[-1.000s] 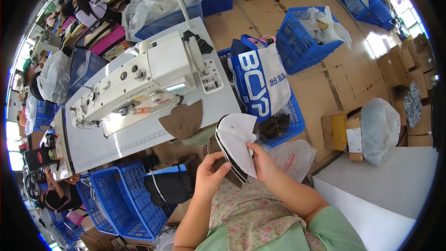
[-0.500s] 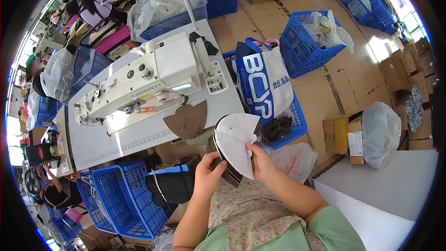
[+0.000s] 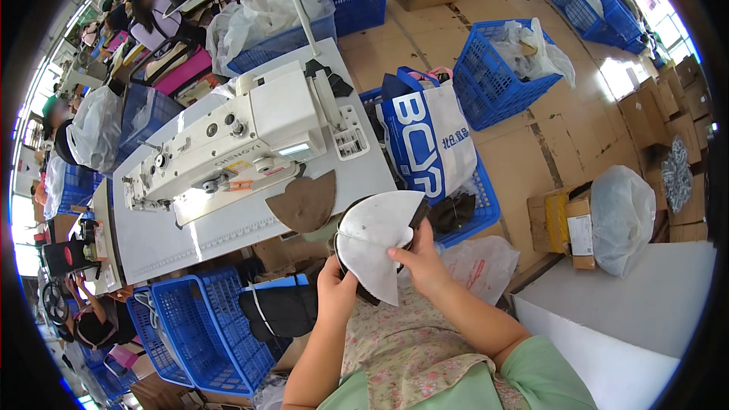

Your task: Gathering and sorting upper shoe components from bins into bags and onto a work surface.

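Note:
Between my two hands is a stack of curved fabric pieces (image 3: 377,229), white on top with dark brown edges showing beneath. My left hand (image 3: 334,283) grips its lower left edge, fingers mostly hidden under the stack. On the right side, my right hand (image 3: 421,257) holds it with the thumb pressed on the white face and the other fingers behind. Just beyond, a brown fabric piece (image 3: 304,203) with a notched outline lies on the front edge of the sewing table (image 3: 228,229). A white sewing machine (image 3: 235,140) stands on that table.
A white and blue tote bag (image 3: 429,137) sits in a blue crate (image 3: 486,209) right of the table. Another blue crate (image 3: 501,80) holds clear plastic. Blue baskets (image 3: 205,326) and a black bundle (image 3: 279,307) are at lower left. Cardboard boxes (image 3: 548,224) stand at right.
The white-topped stack has turned and tilted in my hands, showing its face more fully. My right thumb has moved onto the white face; my left hand has shifted slightly down.

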`<state>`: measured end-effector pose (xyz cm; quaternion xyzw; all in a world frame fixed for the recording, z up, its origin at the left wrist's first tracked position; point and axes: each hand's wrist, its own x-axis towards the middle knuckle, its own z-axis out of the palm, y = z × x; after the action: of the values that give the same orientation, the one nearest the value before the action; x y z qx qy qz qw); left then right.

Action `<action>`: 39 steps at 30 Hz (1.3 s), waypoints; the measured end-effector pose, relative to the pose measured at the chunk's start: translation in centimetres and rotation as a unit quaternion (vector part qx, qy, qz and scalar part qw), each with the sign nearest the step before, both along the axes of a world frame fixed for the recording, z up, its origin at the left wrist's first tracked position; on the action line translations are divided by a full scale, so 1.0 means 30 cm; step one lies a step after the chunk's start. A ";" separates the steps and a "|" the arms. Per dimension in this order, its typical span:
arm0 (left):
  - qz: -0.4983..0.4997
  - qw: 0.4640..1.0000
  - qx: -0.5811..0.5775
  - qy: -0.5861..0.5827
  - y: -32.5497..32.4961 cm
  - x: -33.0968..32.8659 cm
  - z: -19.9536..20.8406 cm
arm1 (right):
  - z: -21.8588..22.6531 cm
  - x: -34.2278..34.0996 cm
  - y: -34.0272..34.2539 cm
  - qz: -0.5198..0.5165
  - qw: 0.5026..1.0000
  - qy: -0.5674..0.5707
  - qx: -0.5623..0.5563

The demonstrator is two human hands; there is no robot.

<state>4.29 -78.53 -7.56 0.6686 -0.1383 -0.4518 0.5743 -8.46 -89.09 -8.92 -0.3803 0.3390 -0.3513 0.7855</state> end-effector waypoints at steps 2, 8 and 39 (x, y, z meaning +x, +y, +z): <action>0.024 0.999 -0.010 0.036 -0.014 -0.004 0.023 | 0.015 -0.004 0.004 -0.019 0.999 0.019 -0.032; 0.053 0.995 -0.057 0.064 -0.036 -0.030 0.054 | 0.024 -0.017 -0.007 -0.070 0.977 0.101 -0.175; 0.019 0.986 -0.014 0.162 -0.047 -0.075 0.034 | 0.021 -0.084 -0.011 -0.053 0.892 0.245 -0.375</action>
<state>2.02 -79.95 -6.55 0.5806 -0.0367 -0.5414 0.6070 -10.99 -89.43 -8.29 -0.7022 0.3830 -0.3896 0.4566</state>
